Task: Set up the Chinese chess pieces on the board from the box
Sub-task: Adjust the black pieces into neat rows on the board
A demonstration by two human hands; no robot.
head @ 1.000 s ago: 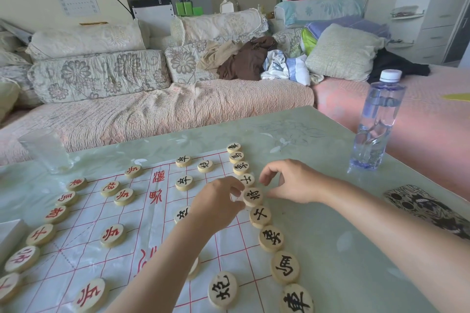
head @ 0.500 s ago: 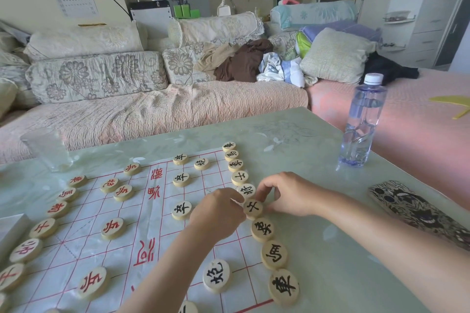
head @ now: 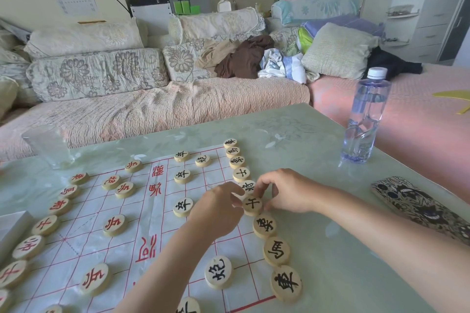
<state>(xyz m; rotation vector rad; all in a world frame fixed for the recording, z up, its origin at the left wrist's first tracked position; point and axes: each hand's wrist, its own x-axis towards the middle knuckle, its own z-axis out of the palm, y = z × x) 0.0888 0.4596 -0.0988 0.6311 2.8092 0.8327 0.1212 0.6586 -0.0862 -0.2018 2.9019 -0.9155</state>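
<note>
Setup looks nearly done: red pieces (head: 45,225) line the board (head: 152,226) at its 9 o'clock edge, black pieces (head: 264,225) at 3 o'clock. There the left hand (head: 218,208) and right hand (head: 290,192), fingers curled, pinch one black piece (head: 252,204) between them. The box (head: 12,226) sits at far 9 o'clock.

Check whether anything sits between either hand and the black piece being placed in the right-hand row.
Nothing visible does. The left hand and right hand both pinch the black piece by its edges; its row neighbours lie beside it, not between.
</note>
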